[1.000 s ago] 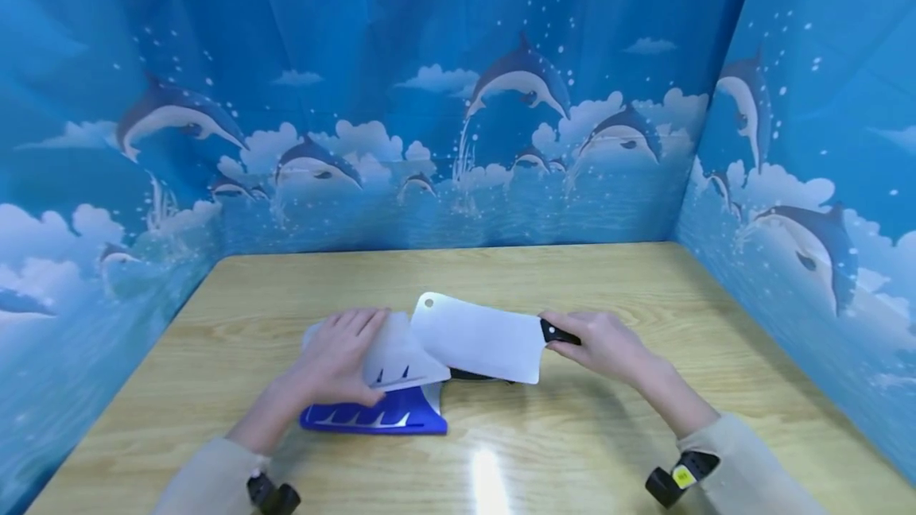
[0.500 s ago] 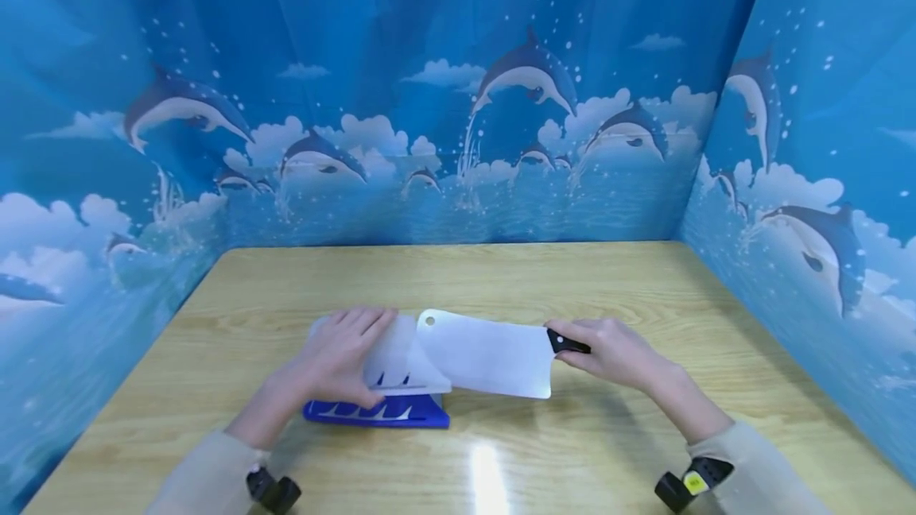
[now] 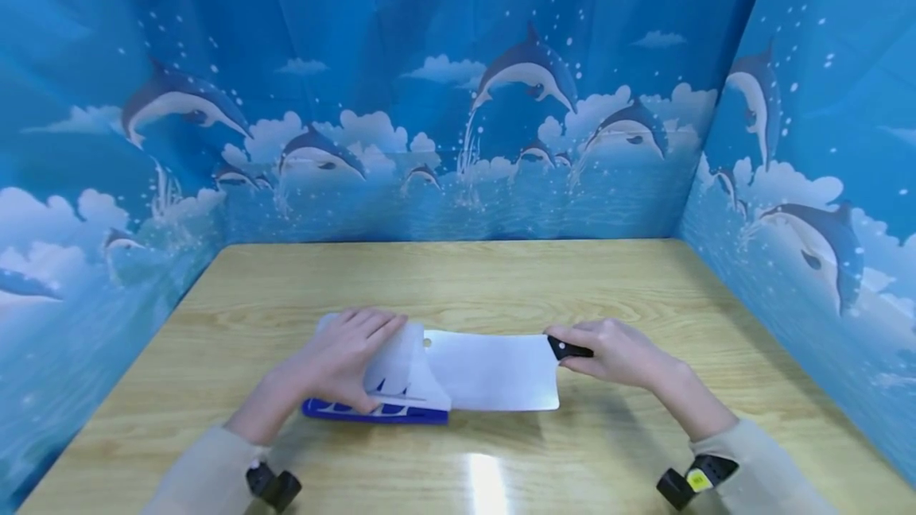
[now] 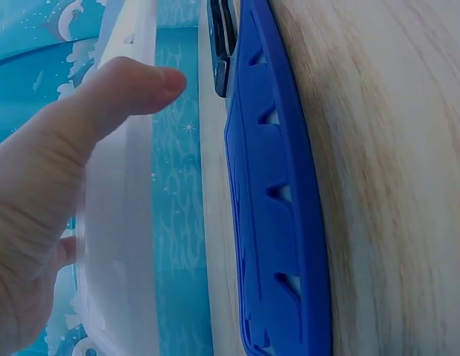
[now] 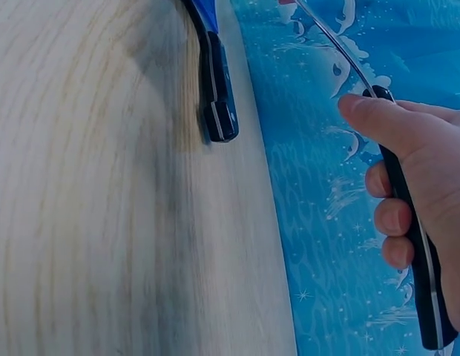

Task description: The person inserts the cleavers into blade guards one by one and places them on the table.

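My left hand (image 3: pixel 347 360) grips a translucent white blade cover (image 3: pixel 401 368), thumb on its near side. In the left wrist view the cover stands above a blue notched blade cover (image 4: pixel 271 185) lying on the table. A black knife handle (image 5: pixel 219 96) sticks out from the blue cover's right end; the head view hides it. My right hand (image 3: pixel 615 348) holds a cleaver (image 3: pixel 494 372) by its black handle (image 5: pixel 412 222), fingers wrapped round and thumb toward the blade. The blade points left, its holed end right at the white cover's slanted right edge, which overlaps the blade's lower corner.
A light wood table (image 3: pixel 458 284) carries everything, with bare wood showing around the covers and cleaver. Blue dolphin-print curtains (image 3: pixel 458 102) enclose the back and both sides. Both sleeves have a black camera (image 3: pixel 694 482) strapped at the wrist.
The cleaver has come down, nearer me and slightly right, its blade now more level. The white cover has shifted slightly right and now hides more of the blue cover in the head view.
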`<action>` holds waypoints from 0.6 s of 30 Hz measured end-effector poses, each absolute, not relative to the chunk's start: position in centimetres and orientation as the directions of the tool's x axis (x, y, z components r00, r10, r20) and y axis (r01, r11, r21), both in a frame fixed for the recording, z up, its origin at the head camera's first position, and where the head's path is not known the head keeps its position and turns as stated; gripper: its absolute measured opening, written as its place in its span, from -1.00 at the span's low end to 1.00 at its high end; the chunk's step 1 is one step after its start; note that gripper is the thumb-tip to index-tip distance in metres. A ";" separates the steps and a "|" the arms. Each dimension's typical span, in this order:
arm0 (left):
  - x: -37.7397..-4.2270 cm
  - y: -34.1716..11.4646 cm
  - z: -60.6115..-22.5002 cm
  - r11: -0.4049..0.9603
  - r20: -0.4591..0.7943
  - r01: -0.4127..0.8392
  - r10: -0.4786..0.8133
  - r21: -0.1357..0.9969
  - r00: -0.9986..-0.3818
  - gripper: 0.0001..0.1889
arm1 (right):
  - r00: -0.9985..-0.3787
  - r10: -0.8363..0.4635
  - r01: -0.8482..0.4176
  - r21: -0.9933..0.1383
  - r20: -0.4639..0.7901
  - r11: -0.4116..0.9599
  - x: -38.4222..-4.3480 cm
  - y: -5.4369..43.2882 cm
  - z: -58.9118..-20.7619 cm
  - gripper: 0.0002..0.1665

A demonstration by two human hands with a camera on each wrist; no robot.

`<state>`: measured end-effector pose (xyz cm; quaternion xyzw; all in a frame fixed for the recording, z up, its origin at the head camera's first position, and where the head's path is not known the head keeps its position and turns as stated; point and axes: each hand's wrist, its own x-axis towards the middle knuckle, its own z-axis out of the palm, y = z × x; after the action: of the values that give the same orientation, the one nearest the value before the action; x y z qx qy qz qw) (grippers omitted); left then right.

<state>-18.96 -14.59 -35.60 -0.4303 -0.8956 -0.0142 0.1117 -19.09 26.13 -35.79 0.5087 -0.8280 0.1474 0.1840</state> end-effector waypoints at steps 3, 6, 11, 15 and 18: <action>-19.0 -14.5 -35.5 0.626 0.210 0.777 0.770 -0.064 -0.603 0.20 | -0.418 -0.795 -0.899 -0.076 0.440 0.431 -19.1 26.2 -35.6 -0.54; -19.0 -14.5 -35.5 0.615 0.202 0.786 0.780 -0.070 -0.592 0.21 | -0.427 -0.807 -0.898 -0.086 0.408 0.432 -19.1 26.1 -35.3 -0.52; -19.1 -14.4 -35.6 0.588 0.165 0.803 0.805 -0.097 -0.569 0.21 | -0.429 -0.823 -0.898 -0.074 0.372 0.434 -19.2 25.9 -35.0 -0.51; -18.9 -14.3 -35.7 0.594 0.152 0.797 0.802 -0.106 -0.578 0.21 | -0.429 -0.820 -0.894 -0.050 0.379 0.445 -19.2 25.8 -35.4 -0.54; -18.5 -14.4 -36.0 0.592 0.179 0.792 0.804 -0.152 -0.567 0.21 | -0.439 -0.809 -0.886 -0.038 0.391 0.463 -18.8 25.9 -35.9 -0.55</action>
<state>-18.51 -14.38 -36.04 -0.4510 -0.8846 0.0274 0.1151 -18.78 25.89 -35.94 0.5042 -0.8399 0.1194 0.1613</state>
